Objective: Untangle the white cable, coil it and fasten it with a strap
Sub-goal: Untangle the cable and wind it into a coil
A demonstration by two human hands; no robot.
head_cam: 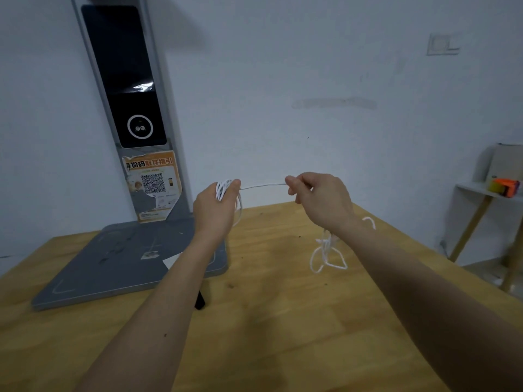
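Showing on the grey stand [133, 176] is an orange sticker [154, 183] with Chinese headline text, partly torn, and a QR code; small print unreadable. Stand's black panel has a white ring icon. Right of the stand, left hand [216, 206] is raised above the wooden surface [268, 321], fingers curled round a bundle of coils of the white cable [261, 187]. Further right of the stand, right hand [319, 200] pinches the cable between thumb and fingertips, a short stretch taut between both hands. Cable's loose remainder hangs below the right wrist and lies in loops on the surface, right of the stand's base. Small black object [199, 300] on the surface at the base's front edge, mostly hidden by the left forearm.
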